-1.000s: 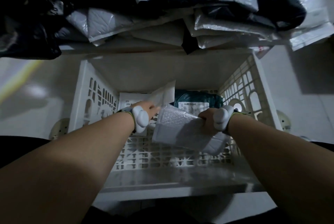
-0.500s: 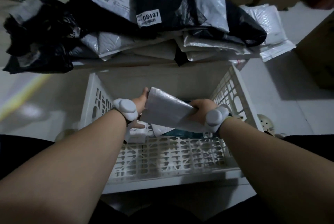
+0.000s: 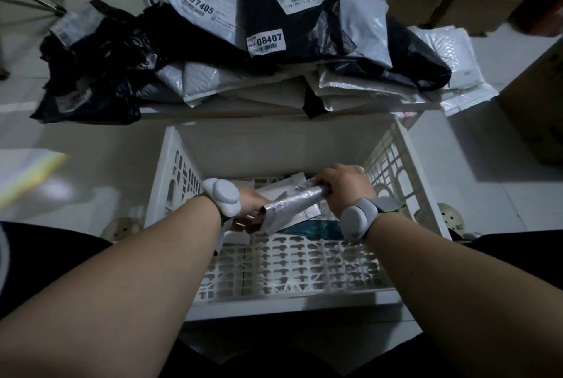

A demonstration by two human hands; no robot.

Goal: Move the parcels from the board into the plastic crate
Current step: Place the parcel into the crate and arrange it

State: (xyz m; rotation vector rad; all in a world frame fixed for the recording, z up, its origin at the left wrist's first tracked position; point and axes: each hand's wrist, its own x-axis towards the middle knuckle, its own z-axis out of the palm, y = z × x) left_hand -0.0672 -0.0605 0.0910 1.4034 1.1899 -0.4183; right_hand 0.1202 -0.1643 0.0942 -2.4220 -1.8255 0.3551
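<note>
Inside the plastic crate, the left hand and right hand each grip an end of a silver mailer. Holding both ends likely steadies the floppy mailer for laying it flat on the parcels beneath.

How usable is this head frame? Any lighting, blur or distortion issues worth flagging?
Head view: dim, underexposed, dark at the corners; wide-angle bending curves the white crate and the forearms; the left edge is motion-smeared; labels 07405 and 08407 stay legible; the silver parcel held by left hand and right hand shows mild sheen.
</note>
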